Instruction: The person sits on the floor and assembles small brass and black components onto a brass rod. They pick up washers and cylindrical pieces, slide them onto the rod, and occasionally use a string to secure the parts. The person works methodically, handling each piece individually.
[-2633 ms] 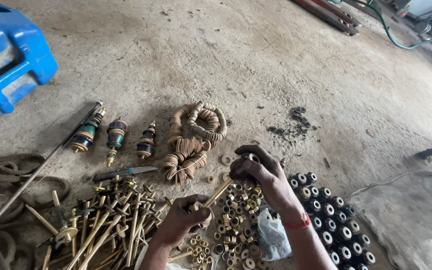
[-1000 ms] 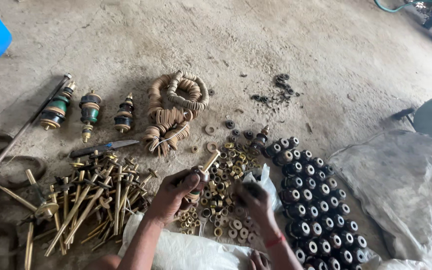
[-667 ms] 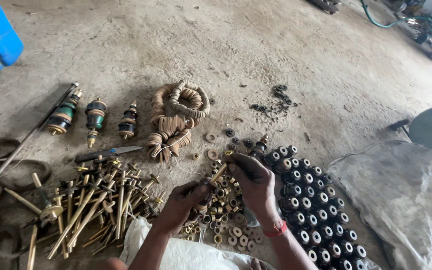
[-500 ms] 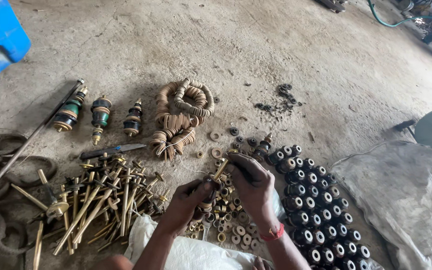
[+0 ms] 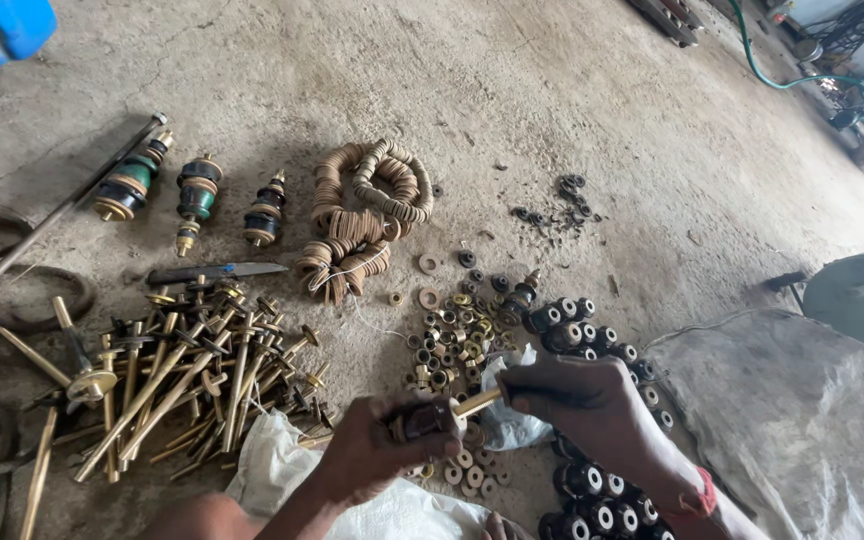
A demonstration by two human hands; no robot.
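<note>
Brass spindle rod (image 5: 476, 402), long axis left-right, bridges my hands: left hand (image 5: 377, 450) grips its dark collared end, right hand (image 5: 577, 400) pinches the tip. Beyond lie loose brass washers (image 5: 447, 345), farther the tan ring coils (image 5: 367, 215).

One head-worn view looks steeply down and forward from close above both hands, the concrete floor (image 5: 512, 90) stretching beyond them
</note>
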